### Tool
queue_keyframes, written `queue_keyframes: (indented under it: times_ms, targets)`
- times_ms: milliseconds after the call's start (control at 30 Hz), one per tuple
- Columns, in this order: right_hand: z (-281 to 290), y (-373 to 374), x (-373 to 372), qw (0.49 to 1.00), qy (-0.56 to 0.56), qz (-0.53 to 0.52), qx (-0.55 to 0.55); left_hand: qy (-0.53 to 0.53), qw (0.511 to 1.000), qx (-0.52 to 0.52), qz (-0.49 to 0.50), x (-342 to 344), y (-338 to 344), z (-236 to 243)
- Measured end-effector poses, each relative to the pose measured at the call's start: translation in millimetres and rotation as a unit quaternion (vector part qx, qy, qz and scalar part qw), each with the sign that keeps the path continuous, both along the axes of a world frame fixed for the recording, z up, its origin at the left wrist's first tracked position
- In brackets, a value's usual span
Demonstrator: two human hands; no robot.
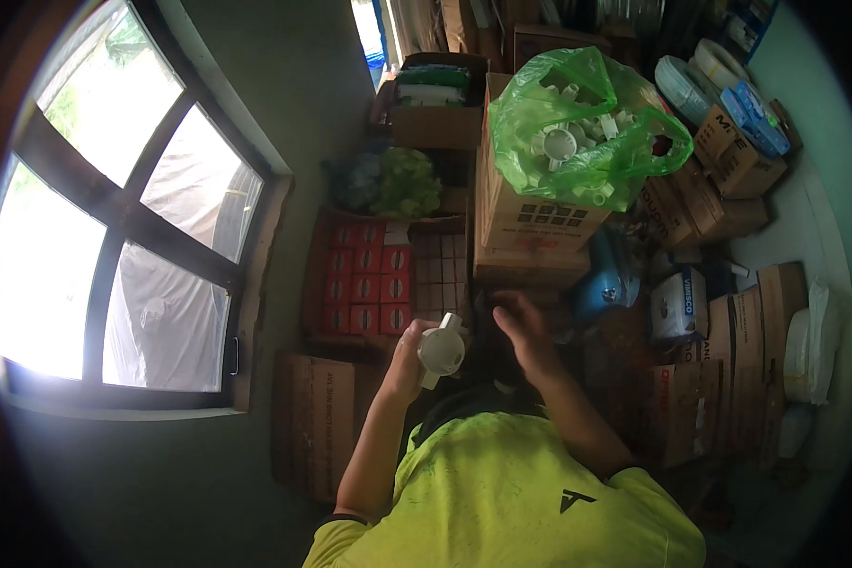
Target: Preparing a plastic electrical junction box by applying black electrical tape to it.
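Fitting (442,350), round and pale with short tube stubs, sits in front of the person's chest, in the left hand (405,362), whose fingers are closed around its left side. The right hand (525,336) is raised just apart from it, loosely spread with fingers a little bent, and nothing shows in its grasp. The hold looks one-sided, so a slack or turning grip could let the fitting slip and drop into the dark space below, where it would be hard to find. The light is dim too, which could make a small stub or opening easy to misjudge. Beyond the hands, a green plastic bag (519,156) crowded with similar pale fittings sits on a tall cardboard box (498,223); its mouth gapes, so a snagged handle could spill some. That box closes off the way straight ahead of the right hand. Red boxes (367,292) packed in rows lie ahead of the left hand, a yellowish-green bundle (409,182) behind them. Stacked cartons (683,402) crowd the right side, and a window (166,317) glares on the left.
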State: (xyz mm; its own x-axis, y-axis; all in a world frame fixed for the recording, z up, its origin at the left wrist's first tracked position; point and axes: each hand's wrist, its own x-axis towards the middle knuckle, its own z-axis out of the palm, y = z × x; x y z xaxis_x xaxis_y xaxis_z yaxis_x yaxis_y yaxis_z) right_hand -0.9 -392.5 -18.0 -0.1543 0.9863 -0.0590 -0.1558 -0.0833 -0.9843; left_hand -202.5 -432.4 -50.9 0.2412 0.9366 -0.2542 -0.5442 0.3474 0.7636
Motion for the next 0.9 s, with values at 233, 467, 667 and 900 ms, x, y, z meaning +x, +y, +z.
queue_keyframes:
  times_ms: [233,467,667,900]
  targets:
    - [6.3,4.7,10.9,0.984,-0.106,0.114,0.082,0.031,0.998,0.021,-0.056,-1.2,-4.4,9.6]
    - [-2.6,-2.6,8.1,0.991,-0.004,0.131,0.029,0.089,0.995,0.047,0.016,-4.6,-6.2,9.6]
    - [-2.8,1.6,15.9,0.992,0.000,0.127,0.029,0.079,0.994,0.043,0.057,-9.3,-7.1,10.6]
    - [18.5,-0.7,18.2,0.976,-0.090,0.200,0.016,0.103,0.993,0.054,0.008,-9.0,-8.2,15.1]
